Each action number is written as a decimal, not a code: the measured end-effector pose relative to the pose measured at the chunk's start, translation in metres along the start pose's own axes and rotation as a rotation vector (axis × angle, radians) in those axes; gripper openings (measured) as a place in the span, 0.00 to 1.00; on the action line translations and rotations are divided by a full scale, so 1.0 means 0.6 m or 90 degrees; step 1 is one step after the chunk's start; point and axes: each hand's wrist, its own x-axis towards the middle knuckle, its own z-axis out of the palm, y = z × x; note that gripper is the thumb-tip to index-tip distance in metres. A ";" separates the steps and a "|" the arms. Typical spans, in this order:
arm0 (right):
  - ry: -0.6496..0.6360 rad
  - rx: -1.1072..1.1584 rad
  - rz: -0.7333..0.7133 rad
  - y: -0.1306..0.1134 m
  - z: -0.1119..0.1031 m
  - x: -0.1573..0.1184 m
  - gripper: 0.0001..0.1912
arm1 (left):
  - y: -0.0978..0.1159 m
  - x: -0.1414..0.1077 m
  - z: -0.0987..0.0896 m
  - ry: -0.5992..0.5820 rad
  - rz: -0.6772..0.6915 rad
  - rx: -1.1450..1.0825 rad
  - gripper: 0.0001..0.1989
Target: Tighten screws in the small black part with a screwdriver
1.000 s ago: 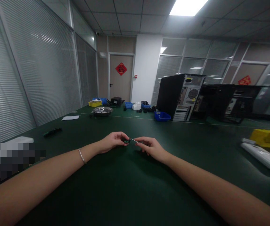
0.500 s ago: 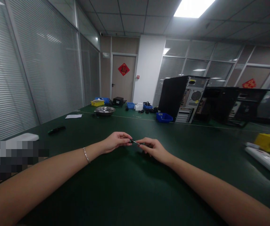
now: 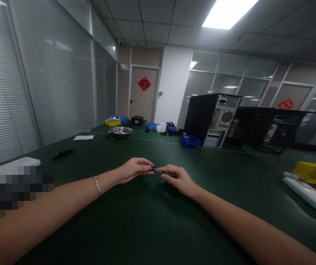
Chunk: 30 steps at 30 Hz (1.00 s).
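Observation:
My left hand is closed in a pinch on a small dark part, most of it covered by the fingertips. Facing it, my right hand grips what looks like a small screwdriver. Its thin metal shaft points left and meets the dark part; the handle is hidden in my fingers. Both hands are just above the green tabletop.
A black-green tool and white paper lie at left. Farther back are a steel bowl, a blue bin and a computer tower. At right, a white device lies by a yellow bin.
The view has tilted slightly, so the room sits a little lower in the picture. Both hands keep their grips, and the shaft still meets the dark part.

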 end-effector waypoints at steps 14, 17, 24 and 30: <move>-0.031 0.047 -0.023 0.002 -0.001 -0.001 0.16 | 0.011 -0.009 0.005 -0.019 -0.052 -0.036 0.13; -0.020 0.043 -0.017 0.002 -0.001 0.000 0.16 | 0.012 -0.009 0.007 -0.019 -0.055 -0.043 0.12; 0.015 0.080 0.025 0.010 0.000 0.001 0.17 | 0.011 -0.008 0.012 -0.011 -0.010 0.047 0.12; 0.033 0.084 0.042 0.014 0.001 0.001 0.18 | 0.012 -0.009 0.015 -0.055 0.051 0.313 0.15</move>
